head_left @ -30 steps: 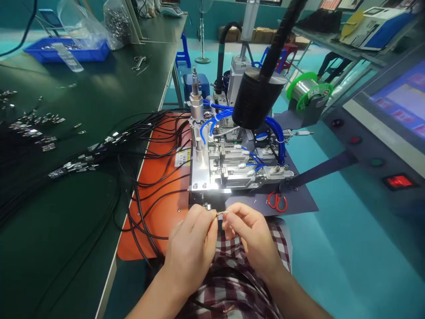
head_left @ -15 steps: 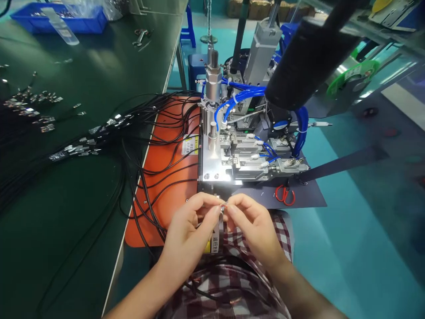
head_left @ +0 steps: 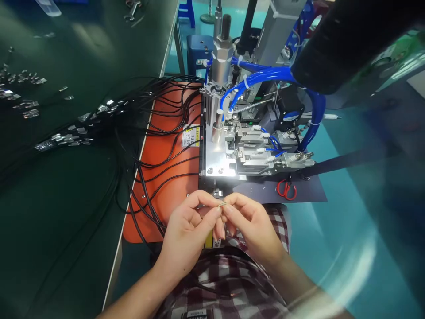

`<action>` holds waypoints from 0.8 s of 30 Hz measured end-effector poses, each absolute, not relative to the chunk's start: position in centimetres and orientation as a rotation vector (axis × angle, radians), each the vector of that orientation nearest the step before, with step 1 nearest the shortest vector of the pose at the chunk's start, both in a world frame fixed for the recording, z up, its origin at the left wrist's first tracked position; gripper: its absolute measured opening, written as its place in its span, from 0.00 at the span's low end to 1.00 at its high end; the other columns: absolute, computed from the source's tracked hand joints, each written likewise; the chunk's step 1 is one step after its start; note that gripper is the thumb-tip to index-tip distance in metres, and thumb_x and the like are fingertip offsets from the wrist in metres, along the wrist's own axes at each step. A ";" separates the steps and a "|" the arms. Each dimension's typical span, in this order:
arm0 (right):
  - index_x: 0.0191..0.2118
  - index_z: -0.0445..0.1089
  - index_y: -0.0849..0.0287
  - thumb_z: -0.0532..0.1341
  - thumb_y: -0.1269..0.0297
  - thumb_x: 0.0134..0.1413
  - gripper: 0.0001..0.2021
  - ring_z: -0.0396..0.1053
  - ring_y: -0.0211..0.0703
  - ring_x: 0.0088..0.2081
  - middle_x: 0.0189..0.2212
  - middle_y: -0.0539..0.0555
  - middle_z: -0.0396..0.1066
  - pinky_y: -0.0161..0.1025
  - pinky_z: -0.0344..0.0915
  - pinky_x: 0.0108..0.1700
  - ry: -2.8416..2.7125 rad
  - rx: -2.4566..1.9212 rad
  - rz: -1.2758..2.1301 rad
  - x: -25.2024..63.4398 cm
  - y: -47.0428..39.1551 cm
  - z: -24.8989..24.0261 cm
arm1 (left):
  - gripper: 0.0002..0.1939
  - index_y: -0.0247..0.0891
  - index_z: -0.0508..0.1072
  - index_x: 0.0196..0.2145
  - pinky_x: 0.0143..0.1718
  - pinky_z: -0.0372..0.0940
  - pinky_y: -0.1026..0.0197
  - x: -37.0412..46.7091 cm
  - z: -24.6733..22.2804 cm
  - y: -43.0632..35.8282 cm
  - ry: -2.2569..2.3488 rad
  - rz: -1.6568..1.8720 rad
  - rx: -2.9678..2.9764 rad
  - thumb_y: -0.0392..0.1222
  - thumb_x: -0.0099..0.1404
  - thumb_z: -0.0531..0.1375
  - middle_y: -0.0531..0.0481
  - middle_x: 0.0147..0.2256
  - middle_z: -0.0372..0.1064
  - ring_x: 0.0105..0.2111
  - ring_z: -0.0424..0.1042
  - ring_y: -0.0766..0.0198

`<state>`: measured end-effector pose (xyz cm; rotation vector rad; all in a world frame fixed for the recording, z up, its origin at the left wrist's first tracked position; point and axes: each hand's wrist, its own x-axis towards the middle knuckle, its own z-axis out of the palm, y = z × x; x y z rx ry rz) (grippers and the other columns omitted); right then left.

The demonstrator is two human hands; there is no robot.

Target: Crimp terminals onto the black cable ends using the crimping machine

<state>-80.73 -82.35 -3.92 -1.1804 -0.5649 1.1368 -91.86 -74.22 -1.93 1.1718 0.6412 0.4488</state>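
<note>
Above my lap, both hands meet in fingertip pinches over thin wires [head_left: 223, 204], too small to make out well. My left hand [head_left: 191, 226] is closed, thumb against index finger, at the wires' left side. From the other side, my right hand [head_left: 252, 226] pinches the same wires, its fingertips nearly touching the left ones. A black cable [head_left: 212, 290] with a coppery tip lies across my checked clothing below. Just beyond the hands stands a metal machine [head_left: 215, 159] on an orange base [head_left: 159, 150].
Black cables with metal connectors [head_left: 73, 137] cross the dark green table [head_left: 76, 199] and the orange base. Red-handled scissors [head_left: 286, 190] lie right of my hands. A black cylinder [head_left: 328, 48] and blue air tubes [head_left: 265, 75] overhang the machine.
My view has dipped and come closer to the machine. Both hands stay together; the small shiny piece seen between the fingers before is hidden, and thin wires show there now.
</note>
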 end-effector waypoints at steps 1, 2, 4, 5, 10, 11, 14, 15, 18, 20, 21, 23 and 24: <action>0.30 0.67 0.60 0.62 0.61 0.58 0.10 0.58 0.30 0.21 0.21 0.46 0.66 0.28 0.58 0.23 -0.578 -1.200 1.142 -80.5 -82.5 -3.9 | 0.03 0.37 0.66 0.34 0.29 0.65 0.67 -92.0 -1.9 -74.2 0.645 0.423 1.187 0.38 0.65 0.58 0.57 0.18 0.67 0.21 0.68 0.70; 0.30 0.68 0.60 0.62 0.61 0.57 0.09 0.59 0.30 0.21 0.22 0.47 0.66 0.28 0.59 0.23 -0.594 -1.225 1.136 -80.2 -82.6 -3.8 | 0.03 0.37 0.67 0.34 0.29 0.65 0.67 -92.0 -1.8 -74.2 0.655 0.394 1.207 0.38 0.65 0.59 0.56 0.18 0.68 0.21 0.68 0.70; 0.32 0.70 0.60 0.63 0.62 0.57 0.07 0.61 0.31 0.23 0.25 0.48 0.69 0.29 0.61 0.25 -0.625 -1.265 1.100 -79.4 -83.1 -3.7 | 0.04 0.36 0.68 0.34 0.26 0.63 0.68 -92.1 -1.5 -74.1 0.692 0.344 1.237 0.39 0.65 0.59 0.55 0.18 0.68 0.20 0.67 0.70; 0.33 0.71 0.59 0.63 0.63 0.57 0.06 0.62 0.32 0.23 0.26 0.48 0.70 0.29 0.62 0.26 -0.635 -1.278 1.073 -79.1 -83.3 -3.6 | 0.05 0.36 0.68 0.35 0.25 0.62 0.69 -92.1 -1.4 -74.1 0.709 0.324 1.244 0.39 0.64 0.59 0.55 0.18 0.68 0.20 0.66 0.70; 0.34 0.72 0.58 0.62 0.63 0.57 0.05 0.64 0.33 0.24 0.26 0.49 0.72 0.31 0.64 0.27 -0.664 -1.276 0.996 -78.6 -83.8 -3.7 | 0.07 0.35 0.69 0.36 0.22 0.59 0.70 -92.2 -1.1 -74.2 0.745 0.253 1.232 0.42 0.64 0.60 0.55 0.17 0.67 0.18 0.64 0.72; 0.34 0.72 0.58 0.63 0.63 0.56 0.05 0.64 0.33 0.24 0.26 0.49 0.71 0.31 0.64 0.27 -0.667 -1.269 0.998 -78.7 -83.7 -3.7 | 0.08 0.34 0.69 0.36 0.22 0.58 0.71 -92.2 -1.1 -74.2 0.744 0.245 1.233 0.42 0.64 0.60 0.55 0.17 0.66 0.18 0.63 0.72; 0.32 0.72 0.59 0.64 0.63 0.54 0.05 0.62 0.33 0.24 0.25 0.48 0.69 0.31 0.63 0.26 -0.669 -1.265 0.986 -79.1 -83.4 -3.8 | 0.09 0.34 0.69 0.38 0.22 0.58 0.71 -92.1 -1.0 -74.2 0.742 0.266 1.238 0.41 0.63 0.61 0.56 0.18 0.66 0.18 0.64 0.73; 0.31 0.71 0.59 0.64 0.63 0.54 0.05 0.62 0.33 0.24 0.25 0.48 0.68 0.31 0.63 0.26 -0.668 -1.270 0.977 -79.1 -83.4 -3.8 | 0.10 0.34 0.68 0.40 0.22 0.59 0.71 -92.0 -0.9 -74.2 0.739 0.290 1.237 0.41 0.63 0.61 0.56 0.20 0.66 0.18 0.65 0.72; 0.30 0.70 0.59 0.63 0.62 0.55 0.07 0.61 0.34 0.23 0.24 0.47 0.67 0.32 0.62 0.26 -0.661 -1.288 0.960 -79.2 -83.3 -3.7 | 0.15 0.37 0.64 0.45 0.21 0.61 0.70 -91.8 -0.8 -74.4 0.730 0.354 1.237 0.40 0.62 0.62 0.56 0.25 0.68 0.19 0.68 0.71; 0.30 0.69 0.59 0.63 0.60 0.55 0.08 0.61 0.34 0.22 0.24 0.48 0.67 0.33 0.62 0.26 -0.656 -1.289 0.964 -79.3 -83.3 -3.7 | 0.14 0.37 0.63 0.44 0.21 0.62 0.70 -91.8 -0.8 -74.5 0.727 0.370 1.247 0.40 0.62 0.61 0.56 0.26 0.69 0.20 0.69 0.70; 0.29 0.69 0.59 0.63 0.60 0.55 0.09 0.61 0.34 0.22 0.24 0.48 0.67 0.33 0.62 0.26 -0.654 -1.284 0.971 -79.4 -83.4 -3.7 | 0.13 0.37 0.63 0.44 0.22 0.62 0.70 -91.8 -0.8 -74.5 0.726 0.378 1.254 0.40 0.63 0.61 0.55 0.26 0.69 0.20 0.69 0.70; 0.29 0.68 0.59 0.62 0.59 0.56 0.10 0.60 0.33 0.22 0.24 0.48 0.67 0.33 0.61 0.25 -0.656 -1.266 0.997 -79.6 -83.4 -3.8 | 0.12 0.37 0.63 0.43 0.24 0.63 0.70 -92.0 -0.8 -74.5 0.719 0.392 1.263 0.39 0.63 0.60 0.55 0.26 0.69 0.21 0.69 0.71; 0.30 0.67 0.59 0.61 0.59 0.57 0.10 0.59 0.33 0.22 0.24 0.47 0.66 0.33 0.60 0.25 -0.660 -1.257 1.017 -79.7 -83.4 -3.9 | 0.11 0.36 0.64 0.43 0.24 0.63 0.70 -92.1 -0.9 -74.4 0.710 0.392 1.262 0.39 0.63 0.60 0.55 0.26 0.69 0.21 0.69 0.72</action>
